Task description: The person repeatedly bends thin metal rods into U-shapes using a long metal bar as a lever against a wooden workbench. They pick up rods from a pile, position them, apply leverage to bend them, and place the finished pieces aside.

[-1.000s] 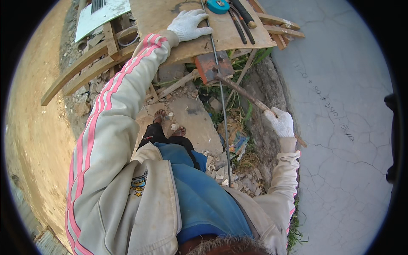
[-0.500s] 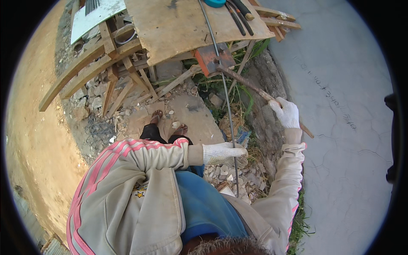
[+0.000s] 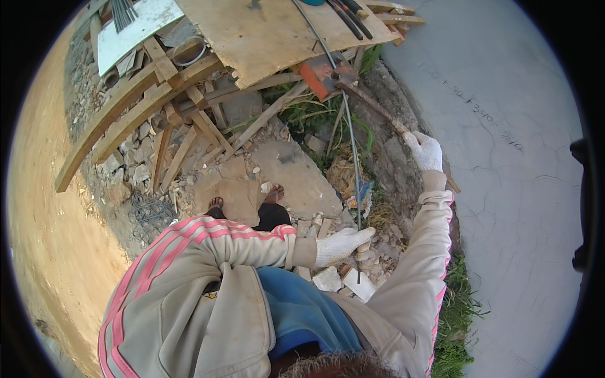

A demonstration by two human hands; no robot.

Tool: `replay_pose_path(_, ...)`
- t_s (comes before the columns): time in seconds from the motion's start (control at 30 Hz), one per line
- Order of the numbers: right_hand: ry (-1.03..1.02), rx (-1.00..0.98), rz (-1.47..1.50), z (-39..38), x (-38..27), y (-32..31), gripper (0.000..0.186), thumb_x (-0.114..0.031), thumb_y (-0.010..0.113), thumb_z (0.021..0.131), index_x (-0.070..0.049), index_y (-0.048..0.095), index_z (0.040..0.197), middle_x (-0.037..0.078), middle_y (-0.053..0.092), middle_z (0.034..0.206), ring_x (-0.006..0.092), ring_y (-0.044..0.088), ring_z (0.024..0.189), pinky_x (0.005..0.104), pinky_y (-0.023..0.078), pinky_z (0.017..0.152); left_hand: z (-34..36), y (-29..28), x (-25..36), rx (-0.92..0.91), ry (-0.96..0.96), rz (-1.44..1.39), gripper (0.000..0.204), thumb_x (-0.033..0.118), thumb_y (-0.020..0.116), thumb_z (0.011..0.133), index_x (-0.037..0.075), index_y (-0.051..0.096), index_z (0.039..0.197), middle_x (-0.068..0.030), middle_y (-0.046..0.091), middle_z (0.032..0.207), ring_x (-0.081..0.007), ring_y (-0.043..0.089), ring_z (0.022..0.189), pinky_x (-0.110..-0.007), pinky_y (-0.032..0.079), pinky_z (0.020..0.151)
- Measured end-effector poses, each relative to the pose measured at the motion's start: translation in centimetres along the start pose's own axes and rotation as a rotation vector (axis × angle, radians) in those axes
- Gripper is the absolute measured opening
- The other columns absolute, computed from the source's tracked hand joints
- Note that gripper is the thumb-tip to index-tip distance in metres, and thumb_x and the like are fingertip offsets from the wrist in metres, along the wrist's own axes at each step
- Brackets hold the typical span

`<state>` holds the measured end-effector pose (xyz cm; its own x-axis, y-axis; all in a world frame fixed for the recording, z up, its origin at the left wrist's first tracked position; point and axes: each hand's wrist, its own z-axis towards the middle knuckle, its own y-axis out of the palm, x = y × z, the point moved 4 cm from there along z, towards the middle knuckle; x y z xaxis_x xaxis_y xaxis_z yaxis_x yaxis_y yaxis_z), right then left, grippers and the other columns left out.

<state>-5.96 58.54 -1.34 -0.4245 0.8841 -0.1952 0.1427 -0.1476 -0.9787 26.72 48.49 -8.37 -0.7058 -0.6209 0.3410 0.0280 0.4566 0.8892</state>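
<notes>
A long thin metal rod [image 3: 351, 132] runs from the board down past my body, its near end pointing at the rubble. My left hand [image 3: 343, 246], in a white glove, is closed around the rod near that end. In its white glove, my right hand [image 3: 425, 151] grips a rusty iron bar [image 3: 377, 108] used as a lever-like handle. The bar's far end meets the rod beside an orange and grey metal block [image 3: 318, 79] at the board's near edge. How rod, bar and block engage is too small to make out.
The worn board [image 3: 252, 47] carries black-handled tools [image 3: 346, 19]. Timber beams [image 3: 138, 104] lie at left, with a white sheet [image 3: 135, 31] bearing several short rods. Rubble and a stone slab [image 3: 293, 179] are underfoot. A grey cement surface [image 3: 504, 220] spreads at right.
My left hand's fingers have gone from spread to closed around the rod. The rusty bar's grip end and my right hand have shifted slightly forward. One foot has stepped, and the view has shifted.
</notes>
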Motion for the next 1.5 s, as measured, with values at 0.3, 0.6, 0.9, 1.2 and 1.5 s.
replay_pose_path(0.3, 0.281, 0.132, -0.042, -9.1, -6.3, 1.2, 0.070, -0.075, 0.054, 0.097, -0.011, 0.081, 0.104, 0.025, 0.076, 0.101, 0.0471, 0.070, 0.103, 0.0539, 0.053, 0.090, -13.3, -5.3, 2.5, 0.086, -0.051, -0.041, 0.039, 0.044, 0.054, 0.114, 0.013, 0.056, 0.091, 0.0030, 0.042, 0.069, -0.0120, 0.039, 0.057, -0.032, 0.036, 0.052)
replay_pose_path(0.6, 0.529, 0.142, -0.103, -14.8, -14.9, 2.6, 0.085, -0.084, 0.041, 0.098, -0.011, 0.082, 0.113, 0.026, 0.077, 0.111, 0.0460, 0.071, 0.112, 0.0538, 0.054, 0.098, -23.9, -10.6, 8.1, 0.108, 0.037, -0.057, 0.024, 0.037, 0.054, 0.115, 0.015, 0.062, 0.108, 0.0058, 0.043, 0.070, -0.0095, 0.034, 0.054, -0.030, 0.032, 0.049)
replay_pose_path(0.9, 0.688, 0.211, -0.081, -18.6, -22.7, 5.5, 0.077, -0.078, 0.039, 0.102, -0.011, 0.076, 0.114, 0.025, 0.076, 0.116, 0.0470, 0.070, 0.114, 0.0565, 0.053, 0.097, -33.2, -16.7, 17.7, 0.105, -0.018, 0.370, 0.029, 0.029, 0.056, 0.114, 0.007, 0.062, 0.131, 0.0034, 0.047, 0.072, -0.0090, 0.039, 0.054, -0.028, 0.036, 0.048)
replay_pose_path(1.2, 0.710, 0.106, 0.206, -34.7, -14.5, 6.2, 0.063, -0.067, 0.052, 0.104, -0.008, 0.074, 0.107, 0.026, 0.073, 0.099, 0.0476, 0.070, 0.100, 0.0534, 0.052, 0.085, -32.9, -13.9, 16.7, 0.190, -0.008, 0.447, 0.029, 0.025, 0.053, 0.114, 0.007, 0.059, 0.137, 0.0006, 0.051, 0.075, -0.0099, 0.043, 0.055, -0.028, 0.038, 0.048)
replay_pose_path(1.5, 0.749, 0.113, 0.190, -39.4, -11.4, 8.2, 0.060, -0.065, 0.054, 0.104, -0.008, 0.074, 0.105, 0.025, 0.072, 0.094, 0.0470, 0.069, 0.094, 0.0522, 0.052, 0.080, -33.4, -12.3, 14.0, 0.312, -0.008, 0.425, 0.025, 0.026, 0.053, 0.114, 0.005, 0.059, 0.126, 0.0012, 0.050, 0.076, -0.0091, 0.046, 0.056, -0.028, 0.042, 0.049)
